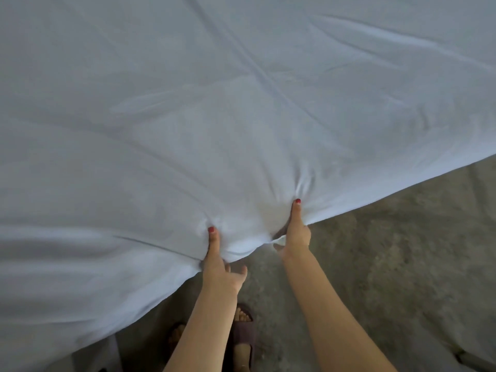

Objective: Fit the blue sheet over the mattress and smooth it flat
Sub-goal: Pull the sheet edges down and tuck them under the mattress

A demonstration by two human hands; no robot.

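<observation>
Head view: both hands (295, 232) pinch blue sheet (214, 116) above concrete floor (389, 251).

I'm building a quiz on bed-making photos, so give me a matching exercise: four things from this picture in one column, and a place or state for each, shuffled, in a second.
Column 1
1. left hand
2. blue sheet
3. sandals
4. floor

Column 2
A. bare grey concrete, lower right
B. on the person's feet, bottom centre
C. creased, its edge lifted
D. thumb on top, pinching the sheet's edge

Pairs: 1-D, 2-C, 3-B, 4-A. The right hand pinches the sheet likewise.
</observation>
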